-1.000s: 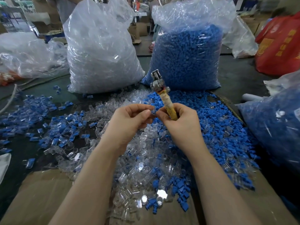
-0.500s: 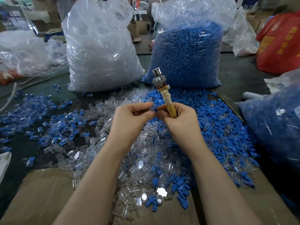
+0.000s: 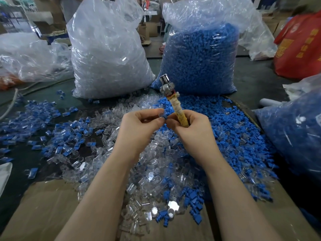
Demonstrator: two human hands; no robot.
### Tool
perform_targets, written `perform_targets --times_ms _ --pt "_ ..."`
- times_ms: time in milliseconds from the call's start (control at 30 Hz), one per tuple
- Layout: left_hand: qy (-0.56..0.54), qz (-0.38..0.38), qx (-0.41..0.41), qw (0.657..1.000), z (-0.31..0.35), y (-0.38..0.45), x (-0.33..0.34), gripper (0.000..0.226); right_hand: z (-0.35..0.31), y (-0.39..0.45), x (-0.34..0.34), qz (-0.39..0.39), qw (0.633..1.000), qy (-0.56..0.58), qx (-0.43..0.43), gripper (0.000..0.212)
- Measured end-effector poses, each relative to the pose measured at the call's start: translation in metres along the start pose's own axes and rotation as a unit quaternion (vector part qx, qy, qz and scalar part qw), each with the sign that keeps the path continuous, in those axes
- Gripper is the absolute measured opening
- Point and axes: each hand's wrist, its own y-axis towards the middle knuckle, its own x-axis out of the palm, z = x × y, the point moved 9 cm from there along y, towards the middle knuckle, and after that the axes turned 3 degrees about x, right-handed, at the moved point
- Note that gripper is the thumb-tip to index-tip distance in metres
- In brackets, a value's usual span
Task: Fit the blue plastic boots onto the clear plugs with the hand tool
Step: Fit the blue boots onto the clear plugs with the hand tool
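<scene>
**Two hands pinch a small blue boot above a heap of parts**

A small blue boot (image 3: pixel 165 115) sits between the fingertips of both hands, held above the table. The left hand (image 3: pixel 139 129) pinches it with thumb and forefinger curled toward each other; a clear plug may be in the same pinch, but it is too small to tell. The right hand (image 3: pixel 192 131) meets the boot with thumb and forefinger from the other side, while its remaining fingers wrap the handle of a hand tool (image 3: pixel 175 105). The tool's yellowish wrapped handle rises from the fist and tilts slightly left, ending in a metal head (image 3: pixel 165 85) well above the fingers.

Compared with half a second ago, the hands keep almost the same pose, fingertips still together, and the tool has barely shifted.

Below and around the fingers lies a spread of clear plugs (image 3: pixel 139 171), with loose blue boots (image 3: pixel 225 127) piled to the right of the fingers. Beyond the fingers stand two tall plastic bags: one of clear parts (image 3: pixel 107 58) on the left, one of blue parts (image 3: pixel 199 58) on the right. A sheet of cardboard (image 3: pixel 43 214) lies under the forearms.
</scene>
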Motion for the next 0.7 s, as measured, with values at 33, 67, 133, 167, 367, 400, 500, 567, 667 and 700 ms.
perform_targets --times_ms 33,67,133,167,367,400,500,567,667,700 --pt "-0.003 0.0 0.003 1.0 0.001 0.0 0.0 0.022 0.0 0.0 0.0 -0.002 1.0 0.002 0.001 0.013" --pt "-0.006 0.0 0.006 1.0 0.002 0.0 0.001 0.023 0.001 0.0 0.0 -0.004 1.0 0.003 0.001 0.011" --pt "-0.014 0.002 0.012 1.0 0.003 0.0 0.001 0.024 0.001 0.0 -0.001 -0.014 1.0 0.002 -0.002 0.009" --pt "-0.016 0.004 0.017 1.0 0.004 0.0 0.0 0.025 0.002 0.0 -0.001 -0.022 1.0 0.001 0.0 0.007" --pt "-0.048 0.035 0.059 0.996 0.012 0.003 -0.009 0.029 0.016 0.002 -0.003 -0.08 0.996 -0.005 0.043 0.008" --pt "-0.058 0.041 0.064 0.995 0.012 0.004 -0.01 0.029 0.017 0.002 -0.003 -0.089 0.995 -0.014 0.043 0.009" --pt "-0.079 0.05 0.075 0.993 0.013 0.006 -0.016 0.031 0.017 0.0 -0.001 -0.12 0.99 -0.061 0.039 0.011" --pt "-0.084 0.051 0.081 0.992 0.014 0.007 -0.019 0.031 0.017 -0.001 0.002 -0.137 0.986 -0.083 0.038 0.014" --pt "-0.072 0.052 0.094 0.992 0.016 0.008 -0.023 0.032 0.019 -0.003 0.005 -0.153 0.983 -0.097 0.042 0.024" --pt "-0.066 0.051 0.098 0.992 0.017 0.008 -0.023 0.032 0.02 -0.004 0.006 -0.156 0.981 -0.103 0.043 0.024"
